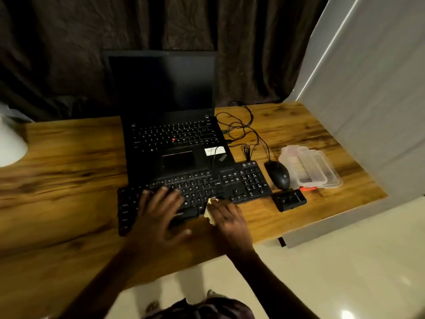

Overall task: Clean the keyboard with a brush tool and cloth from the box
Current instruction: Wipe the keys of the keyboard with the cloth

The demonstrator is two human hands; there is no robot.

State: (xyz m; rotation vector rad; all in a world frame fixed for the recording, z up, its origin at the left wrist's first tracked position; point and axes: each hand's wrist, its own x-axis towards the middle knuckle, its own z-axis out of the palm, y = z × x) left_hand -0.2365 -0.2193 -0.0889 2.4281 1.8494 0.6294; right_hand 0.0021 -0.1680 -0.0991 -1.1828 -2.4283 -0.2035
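Observation:
A black external keyboard [241, 183] lies on the wooden desk [69, 171] in front of an open laptop [174, 134]. My left hand [158, 212] rests flat on the keyboard's left half with fingers spread. My right hand [227, 217] holds a pale cloth [209, 212] against the keyboard's front edge near the middle. A clear plastic box [310, 166] with a loose lid stands at the right. A small black tool [289, 200] lies just right of the keyboard.
A black mouse [278, 174] sits between keyboard and box, its cable looping back beside the laptop. A white lamp shade [11, 146] is at the far left. A grey panel [368, 100] borders the desk on the right. Pale floor lies below the desk edge.

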